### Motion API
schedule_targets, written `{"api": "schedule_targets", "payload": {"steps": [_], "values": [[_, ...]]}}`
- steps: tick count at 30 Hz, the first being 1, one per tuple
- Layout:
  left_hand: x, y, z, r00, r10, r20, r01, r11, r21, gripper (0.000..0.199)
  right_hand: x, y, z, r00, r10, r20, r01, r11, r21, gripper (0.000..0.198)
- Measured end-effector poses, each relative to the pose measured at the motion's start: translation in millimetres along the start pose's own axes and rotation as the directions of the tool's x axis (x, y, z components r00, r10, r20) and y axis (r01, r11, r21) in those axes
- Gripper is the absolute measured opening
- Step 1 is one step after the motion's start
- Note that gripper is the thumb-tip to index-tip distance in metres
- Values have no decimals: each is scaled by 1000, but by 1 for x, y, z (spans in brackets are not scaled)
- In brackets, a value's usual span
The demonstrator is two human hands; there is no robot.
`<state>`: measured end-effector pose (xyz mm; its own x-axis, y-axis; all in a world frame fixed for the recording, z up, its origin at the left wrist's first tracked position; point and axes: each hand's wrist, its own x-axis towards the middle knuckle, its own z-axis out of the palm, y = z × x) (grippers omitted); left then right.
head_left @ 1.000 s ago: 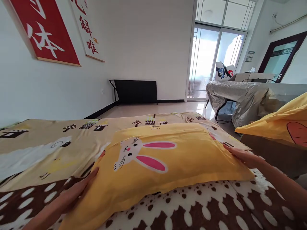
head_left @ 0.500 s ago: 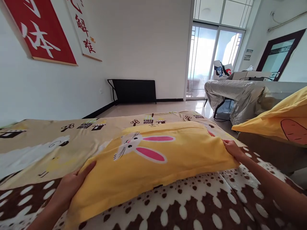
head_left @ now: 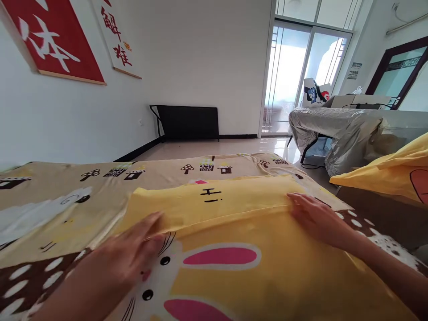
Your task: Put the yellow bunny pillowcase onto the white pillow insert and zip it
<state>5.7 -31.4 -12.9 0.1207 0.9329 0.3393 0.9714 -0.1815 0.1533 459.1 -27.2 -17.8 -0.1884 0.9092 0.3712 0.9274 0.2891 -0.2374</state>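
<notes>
A yellow pillow [head_left: 287, 263] printed with a white rabbit with pink ears lies in front of me on the bed. Along its far side runs a flap [head_left: 247, 191] with "Hi." written in black. My left hand [head_left: 123, 256], slightly smeared by motion, rests on the left part near the flap's edge, its fingers stretched forward. On the right part, my right hand [head_left: 310, 218] lies palm down across the seam with fingers extended. Both hands touch the fabric without visibly gripping it. The near edge of the pillow is out of frame.
A beige and brown patterned blanket [head_left: 103, 178] covers the bed. Another yellow pillow [head_left: 384, 174] with a carrot print is at right. Behind it stands a table [head_left: 321, 120] under plastic sheeting, with boxes on top. A black folded panel [head_left: 187, 122] leans against the wall.
The pillow has come nearer to me and tilted, so the "Hi." flap now shows. Both hands have left its side ends and moved inward onto its top.
</notes>
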Motion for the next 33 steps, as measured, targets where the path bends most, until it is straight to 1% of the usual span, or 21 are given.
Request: {"api": "schedule_targets", "payload": {"steps": [1,2,3,4,5,6,8,11,14,16,17,19,21,23,24,25,26,28,29,31,33], "values": [[13,38,3,991,111,80,-113,993,16,61,10,-31,6,990,-140,14,140,990,27,52],[26,71,7,967,211,143,-216,976,19,63,20,-60,13,965,-259,43,256,965,65,54],[39,96,13,944,276,181,-284,959,17,62,31,-83,20,928,-364,79,356,929,101,56],[51,111,19,924,315,216,-326,945,18,61,42,-100,28,899,-424,105,412,903,123,55],[60,117,26,914,331,237,-344,939,18,61,52,-109,35,882,-452,132,435,890,139,55],[67,115,32,913,326,246,-341,940,19,60,60,-109,42,874,-459,160,439,887,146,55],[73,90,44,934,269,234,-283,959,25,61,72,-88,54,898,-398,185,382,917,120,55],[63,36,58,974,143,177,-149,988,25,63,74,-26,65,965,-228,133,226,974,28,54],[47,-6,65,990,73,118,-71,997,-18,63,59,40,69,992,-104,74,105,994,-10,55],[40,-18,63,996,58,73,-54,997,-57,63,47,72,67,998,-28,61,28,1000,6,56],[40,-20,58,997,45,61,-42,997,-62,63,43,83,64,998,10,66,-11,1000,12,57],[43,-10,42,997,12,78,-13,1000,9,60,39,88,51,996,73,56,-73,997,-10,55],[54,16,18,993,-2,122,-19,984,176,51,47,68,34,997,81,-14,-82,995,-65,48],[74,57,-5,985,35,168,-88,943,321,42,66,26,16,996,8,-85,-18,994,-111,41],[87,80,-13,980,47,196,-113,934,339,40,79,-1,10,997,-35,-76,25,992,-126,40],[102,103,-17,972,52,231,-130,933,335,40,95,-28,7,997,-67,-32,61,988,-142,39],[118,124,-18,956,32,292,-129,939,319,39,112,-55,7,995,-91,46,97,984,-151,38],[149,154,-7,941,-4,338,-103,949,297,36,143,-98,19,967,-79,242,118,981,-151,32],[162,162,4,936,-27,352,-80,955,286,34,156,-112,30,958,-77,277,121,982,-146,30],[178,164,33,929,-66,364,-35,964,264,32,173,-126,57,946,-80,315,127,983,-132,29],[181,152,63,917,-94,387,2,973,231,37,176,-124,86,940,-94,327,137,985,-109,28]]}}
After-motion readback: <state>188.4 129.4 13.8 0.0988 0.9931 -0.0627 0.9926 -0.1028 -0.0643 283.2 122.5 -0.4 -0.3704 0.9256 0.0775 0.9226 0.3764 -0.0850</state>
